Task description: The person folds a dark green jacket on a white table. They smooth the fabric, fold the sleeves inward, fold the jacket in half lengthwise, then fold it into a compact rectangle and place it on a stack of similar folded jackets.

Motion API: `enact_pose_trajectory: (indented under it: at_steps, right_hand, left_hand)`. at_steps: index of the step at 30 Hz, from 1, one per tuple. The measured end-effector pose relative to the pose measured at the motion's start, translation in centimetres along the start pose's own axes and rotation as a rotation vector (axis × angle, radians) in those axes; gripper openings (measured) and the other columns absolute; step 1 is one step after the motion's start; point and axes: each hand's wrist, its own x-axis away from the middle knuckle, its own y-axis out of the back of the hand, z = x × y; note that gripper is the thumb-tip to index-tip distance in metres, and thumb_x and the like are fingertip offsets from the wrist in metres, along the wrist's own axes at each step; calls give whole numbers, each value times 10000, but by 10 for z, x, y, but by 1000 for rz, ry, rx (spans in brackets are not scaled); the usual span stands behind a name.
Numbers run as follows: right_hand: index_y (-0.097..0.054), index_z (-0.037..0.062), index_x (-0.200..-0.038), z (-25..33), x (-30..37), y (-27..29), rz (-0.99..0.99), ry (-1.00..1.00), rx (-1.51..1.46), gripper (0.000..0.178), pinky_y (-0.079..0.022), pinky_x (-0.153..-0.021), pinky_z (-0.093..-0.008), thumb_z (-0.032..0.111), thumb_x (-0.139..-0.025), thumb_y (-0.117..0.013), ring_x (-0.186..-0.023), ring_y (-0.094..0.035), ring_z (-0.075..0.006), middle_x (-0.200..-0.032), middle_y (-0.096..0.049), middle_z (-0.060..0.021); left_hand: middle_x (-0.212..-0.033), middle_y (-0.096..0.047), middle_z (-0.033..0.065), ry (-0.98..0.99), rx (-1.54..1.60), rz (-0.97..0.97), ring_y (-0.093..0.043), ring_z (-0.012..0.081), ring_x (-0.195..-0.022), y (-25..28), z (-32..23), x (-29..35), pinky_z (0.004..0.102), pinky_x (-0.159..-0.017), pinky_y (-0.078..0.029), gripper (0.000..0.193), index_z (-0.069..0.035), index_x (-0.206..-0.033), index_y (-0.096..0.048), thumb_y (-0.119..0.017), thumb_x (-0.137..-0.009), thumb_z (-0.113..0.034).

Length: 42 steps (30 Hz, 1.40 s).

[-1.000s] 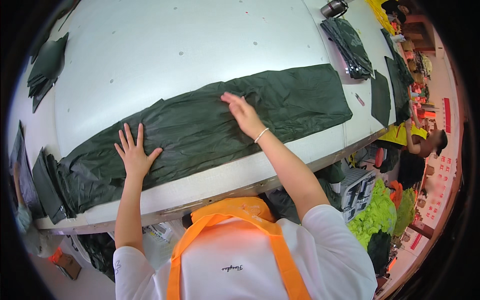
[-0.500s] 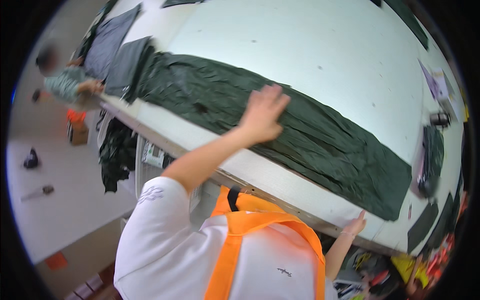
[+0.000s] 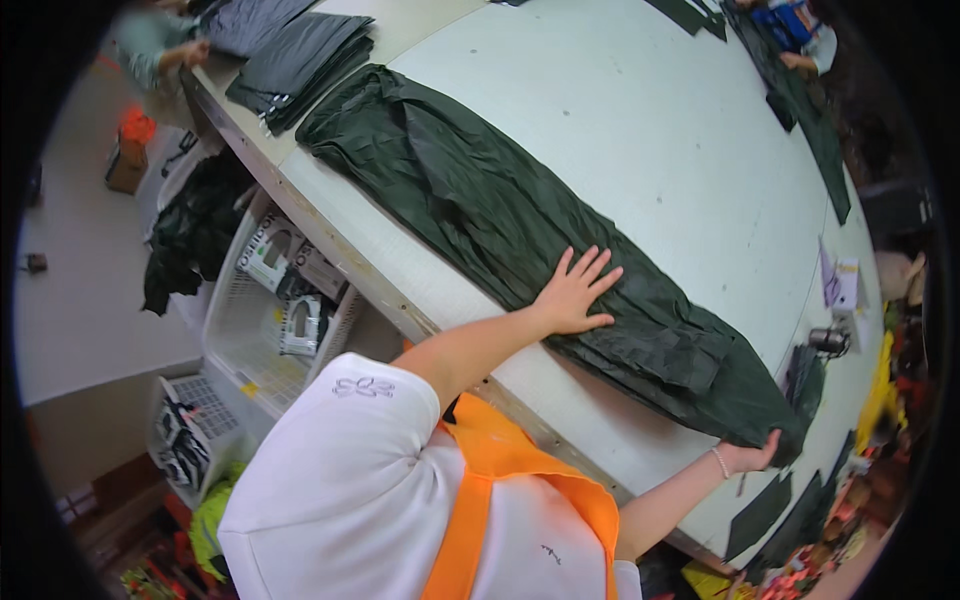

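Dark green fabric (image 3: 540, 220) lies as one long wrinkled strip on the white tabletop (image 3: 680, 150), running from upper left to lower right along the near edge. Left hand (image 3: 578, 300) is palm down past mid-length, fingers spread apart, resting on the cloth, nothing gripped. Right hand (image 3: 752, 455) is at the near corner of the right end; some of its fingers are hidden by cloth, so can't tell if they're clamped on it or just tucked under. That end bulges and looks partly raised, shadow under its near edge. Step in hand, as judged: working the right end while the left palm steadies the body. Next move calls for a sure hold on that corner and the left palm kept flat, else the layers could slip or crease more. Folded grey-green stack (image 3: 305, 65) sits just beside the far left end; dark folded bundle (image 3: 803, 385) is close by the right end.
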Motion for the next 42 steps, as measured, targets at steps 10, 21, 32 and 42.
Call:
enact_pose_trajectory:
  at_steps: [10,21,32,42]
  right_hand:
    - [-535,-88,-1156,-217,310,-390,1468,137,427,574,-462,-787,-318,401,-858,-579,-904,-612,-226,-943,-619,-175]
    - [-589,0,-1166,-285,211,-298,1526,283,903,255,-485,-863,-281,82,-935,-517,-1002,-607,-154,-1076,-645,-99]
    - [-541,-10,-875,-277,106,-138,1237,245,1079,327,-415,-673,-283,269,-988,-415,-751,-504,-109,-764,-544,-45]
    - [-502,61,-805,-270,118,-152,1388,669,1758,353,-447,-512,-482,349,-968,-377,-590,-592,-393,-633,-609,-180]
  left_hand:
    - [-1364,-456,94,367,1940,-449,-439,207,-1240,-10,21,30,313,-1068,-295,458,-15,-1374,-369,-379,-987,-259]
    - [-1332,-482,114,471,1805,-558,-454,222,-1224,0,42,47,329,-1062,-307,436,-14,-1331,-419,-413,-954,-233]
    - [-1299,-507,133,208,299,-346,-469,237,-1208,18,35,60,345,-1057,-319,416,-13,-1289,-468,-446,-921,-206]
    - [-1240,-536,169,-8,93,48,-482,283,-1185,42,1,155,394,-1054,-318,436,-13,-1219,-528,-517,-843,-235]
